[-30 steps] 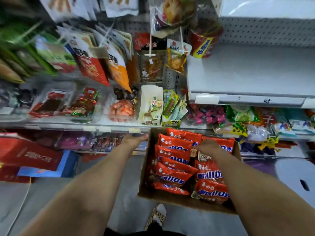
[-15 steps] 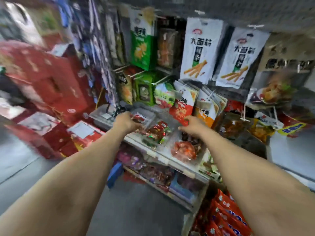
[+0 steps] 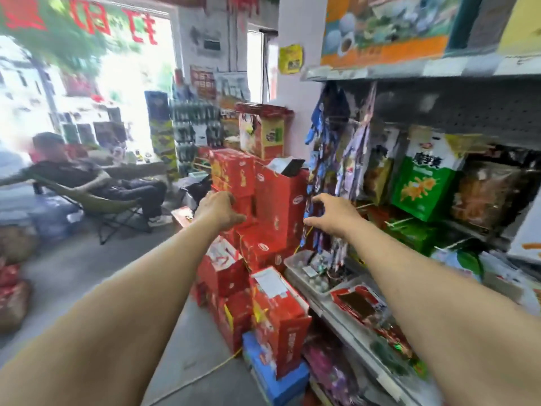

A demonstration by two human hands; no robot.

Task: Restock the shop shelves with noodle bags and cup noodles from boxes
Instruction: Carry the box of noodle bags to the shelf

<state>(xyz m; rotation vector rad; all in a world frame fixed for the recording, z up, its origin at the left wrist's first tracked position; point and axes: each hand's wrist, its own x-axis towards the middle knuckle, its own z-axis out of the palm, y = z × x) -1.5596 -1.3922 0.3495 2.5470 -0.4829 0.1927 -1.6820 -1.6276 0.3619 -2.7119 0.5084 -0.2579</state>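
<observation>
Both my arms reach forward at chest height and hold nothing. My left hand (image 3: pixel 219 209) hovers in front of a stack of red cartons (image 3: pixel 275 200), its fingers loosely curled away from the camera. My right hand (image 3: pixel 332 215) is spread with bent fingers, close to hanging blue and purple packets (image 3: pixel 319 159) at the shelf's end. The shop shelves (image 3: pixel 351 315) run along the right with trays of snacks. The carton of orange noodle bags is out of view.
Red gift cartons (image 3: pixel 278 312) and a blue box (image 3: pixel 275 379) are piled on the floor against the shelf end. A person sits in a folding chair (image 3: pixel 102 200) at the left near the bright doorway. Green snack bags (image 3: pixel 421 186) hang on the pegboard. Grey floor lies between.
The view has swung left and up, from the carton of orange noodle bags to the shelf end and doorway. Both hands left the carton and are now raised, holding nothing.
</observation>
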